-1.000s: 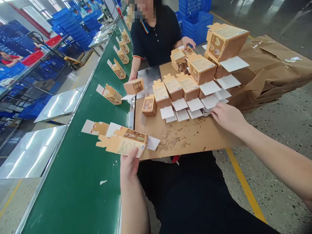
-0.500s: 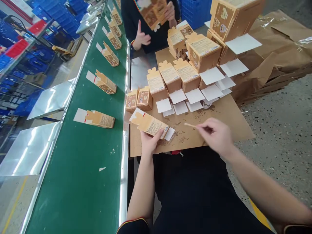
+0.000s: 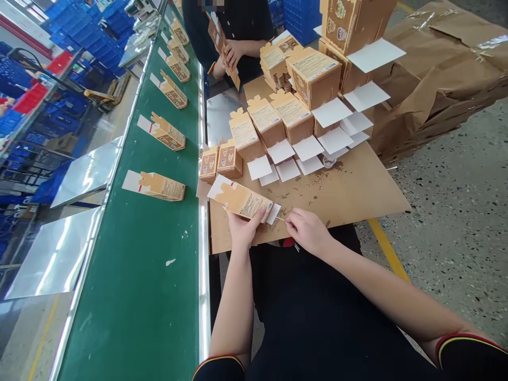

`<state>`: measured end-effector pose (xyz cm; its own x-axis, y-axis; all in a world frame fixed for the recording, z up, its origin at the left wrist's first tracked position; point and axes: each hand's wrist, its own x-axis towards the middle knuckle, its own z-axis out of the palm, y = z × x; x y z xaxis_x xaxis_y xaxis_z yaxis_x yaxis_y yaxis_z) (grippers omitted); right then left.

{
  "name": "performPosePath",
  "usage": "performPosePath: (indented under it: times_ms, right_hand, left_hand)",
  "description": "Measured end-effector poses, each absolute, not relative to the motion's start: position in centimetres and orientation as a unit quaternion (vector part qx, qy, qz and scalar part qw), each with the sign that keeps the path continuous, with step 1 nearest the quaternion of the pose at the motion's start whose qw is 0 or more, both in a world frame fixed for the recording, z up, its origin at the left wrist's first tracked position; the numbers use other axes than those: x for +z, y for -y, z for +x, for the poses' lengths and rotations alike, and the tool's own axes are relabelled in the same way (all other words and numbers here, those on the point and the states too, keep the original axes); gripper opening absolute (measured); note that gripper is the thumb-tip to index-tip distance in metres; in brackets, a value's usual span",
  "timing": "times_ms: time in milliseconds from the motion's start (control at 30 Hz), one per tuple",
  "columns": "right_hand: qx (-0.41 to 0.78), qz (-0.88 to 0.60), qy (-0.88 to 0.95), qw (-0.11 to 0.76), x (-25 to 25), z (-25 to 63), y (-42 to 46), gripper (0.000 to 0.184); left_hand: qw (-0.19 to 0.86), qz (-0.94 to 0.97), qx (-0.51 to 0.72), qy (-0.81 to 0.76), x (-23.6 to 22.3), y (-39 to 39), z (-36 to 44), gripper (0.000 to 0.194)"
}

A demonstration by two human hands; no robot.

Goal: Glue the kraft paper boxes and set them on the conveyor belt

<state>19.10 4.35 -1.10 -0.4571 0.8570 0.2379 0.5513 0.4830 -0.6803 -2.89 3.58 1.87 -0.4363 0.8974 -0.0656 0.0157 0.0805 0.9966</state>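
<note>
Hold the printed carton snugly in the left grip, closed around its lower end above the cardboard-covered counter. With the thin stick pinched in the right grip, work lightly beside the white flap, without bending it.

The carton, tan with dark print on its upward side, is held in the left hand over the worktop. It lies aslant, one end up and left, the other down and right. At the upper-left end, notched tan flaps and a white flap with a red mark stand open; another white flap juts from the lower-right end. The stick, thin and pale, is pinched in the right hand, its far end at that flap.
</note>
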Motion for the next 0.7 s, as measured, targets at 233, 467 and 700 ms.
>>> performPosePath:
  times_ms: [233,467,700]
  right_hand:
    - [0.326,-0.415,0.760,0.380,0.3,21.0,-3.1,0.022]
    - [0.337,-0.449,0.696,0.448,1.6,24.2,-2.5,0.021]
    - [0.329,-0.482,0.670,0.459,2.4,25.2,-1.9,0.021]
  left_hand:
    - [0.332,0.397,0.556,-0.650,0.9,-3.2,-2.1,0.094]
    - [0.240,0.458,0.492,-0.701,1.4,-2.6,-1.3,0.093]
    - [0.192,0.464,0.462,-0.731,1.1,-2.0,-0.4,0.089]
